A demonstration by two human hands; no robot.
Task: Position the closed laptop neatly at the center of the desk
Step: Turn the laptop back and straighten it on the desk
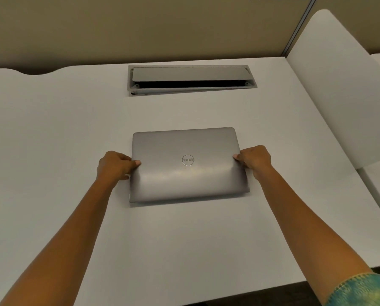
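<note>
A closed grey laptop (188,173) with a round logo on its lid lies flat near the middle of the white desk (63,140). My left hand (114,165) grips its left edge, thumb on the lid and fingers curled under the side. My right hand (254,160) grips the right edge the same way. The laptop's long sides run roughly parallel to the desk's front edge, with the logo upside down from my side.
A grey cable hatch (192,79) with its flap partly raised is set into the desk behind the laptop. A white curved divider panel (337,89) stands along the right side. A beige partition wall (140,29) closes the back.
</note>
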